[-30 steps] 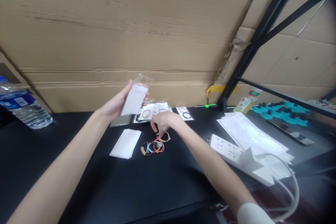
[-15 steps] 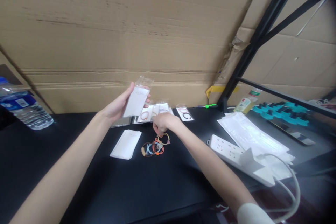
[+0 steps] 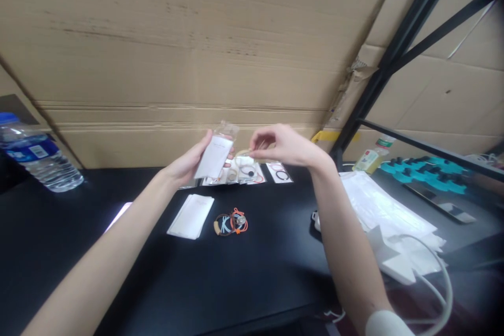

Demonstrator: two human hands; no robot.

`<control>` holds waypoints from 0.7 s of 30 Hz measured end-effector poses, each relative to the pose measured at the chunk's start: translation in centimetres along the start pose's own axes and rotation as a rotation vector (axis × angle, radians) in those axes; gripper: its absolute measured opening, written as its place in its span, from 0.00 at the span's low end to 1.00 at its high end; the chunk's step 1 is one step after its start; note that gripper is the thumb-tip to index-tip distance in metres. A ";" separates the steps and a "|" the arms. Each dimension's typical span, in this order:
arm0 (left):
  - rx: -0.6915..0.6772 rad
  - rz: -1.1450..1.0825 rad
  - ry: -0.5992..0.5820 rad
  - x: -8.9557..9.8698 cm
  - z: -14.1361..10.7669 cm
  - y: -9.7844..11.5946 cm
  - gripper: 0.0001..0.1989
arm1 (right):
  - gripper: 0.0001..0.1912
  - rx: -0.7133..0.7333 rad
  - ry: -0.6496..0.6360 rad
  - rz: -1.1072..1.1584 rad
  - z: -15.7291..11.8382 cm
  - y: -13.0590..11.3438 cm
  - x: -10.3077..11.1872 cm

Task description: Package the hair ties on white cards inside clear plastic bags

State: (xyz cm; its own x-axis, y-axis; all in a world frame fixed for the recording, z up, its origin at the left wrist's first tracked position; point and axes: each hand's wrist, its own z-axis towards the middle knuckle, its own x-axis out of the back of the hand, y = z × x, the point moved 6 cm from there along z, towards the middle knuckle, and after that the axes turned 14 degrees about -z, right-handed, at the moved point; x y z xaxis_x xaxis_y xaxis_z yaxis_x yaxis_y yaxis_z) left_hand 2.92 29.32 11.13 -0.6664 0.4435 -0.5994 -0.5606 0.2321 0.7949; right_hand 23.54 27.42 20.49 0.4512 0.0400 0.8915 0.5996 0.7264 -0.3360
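Note:
My left hand (image 3: 191,163) is closed on a clear plastic bag (image 3: 230,128) with a white card (image 3: 214,156) inside; its upper end sticks out past the fingers. To the right, my right hand (image 3: 281,144) pinches a thin yellow hair tie (image 3: 244,153) near the bag's edge. Below them on the black table lies a small heap of hair ties (image 3: 232,223), in orange, light blue and brown. Left of that heap sits a stack of white cards (image 3: 190,216). Behind the hands, several bagged hair ties on cards (image 3: 247,170) lie in a row.
A water bottle (image 3: 43,157) stands at the left. On the right are a power strip (image 3: 394,260) with a white cable, partly hidden by my forearm, white plastic packets (image 3: 381,205) and a black metal frame (image 3: 388,63). Cardboard (image 3: 157,63) walls the back.
My right hand has lifted the yellow hair tie off the heap and carried it up beside the bag. My left hand with the bag has shifted slightly right.

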 end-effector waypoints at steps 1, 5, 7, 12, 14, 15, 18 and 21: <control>0.016 -0.018 -0.011 0.0 0.1 -0.4 0.28 | 0.08 -0.007 0.106 0.018 -0.1 0.0 0.8; 0.020 -0.011 -0.026 0.1 0.4 -1.5 0.24 | 0.12 -0.060 0.387 0.043 -0.1 0.1 2.1; 0.019 -0.007 -0.053 0.0 0.4 -1.8 0.25 | 0.13 -0.075 0.433 0.042 0.1 0.1 2.0; 0.011 -0.019 -0.132 -0.5 0.3 -2.1 0.25 | 0.11 -0.057 0.481 0.051 0.4 -0.3 1.6; 0.007 -0.012 -0.135 -0.6 0.3 -2.2 0.25 | 0.10 -0.044 0.510 0.053 0.3 -0.6 1.8; 0.001 -0.008 -0.135 -0.6 0.3 -2.2 0.25 | 0.10 -0.043 0.521 0.049 0.3 -0.7 1.8; 0.000 -0.009 -0.125 -0.6 0.3 -2.4 0.26 | 0.10 -0.058 0.529 0.031 0.2 -0.9 2.0; 0.014 -0.028 -0.103 -0.4 0.4 -2.6 0.26 | 0.10 -0.068 0.478 0.010 0.3 -1.0 1.8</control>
State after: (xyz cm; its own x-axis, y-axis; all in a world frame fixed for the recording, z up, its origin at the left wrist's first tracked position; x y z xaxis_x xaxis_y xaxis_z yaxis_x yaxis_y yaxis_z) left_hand 4.81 28.84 9.41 -0.5959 0.5234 -0.6091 -0.5709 0.2574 0.7796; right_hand 23.58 26.97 22.51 0.7009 -0.2841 0.6543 0.6280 0.6807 -0.3771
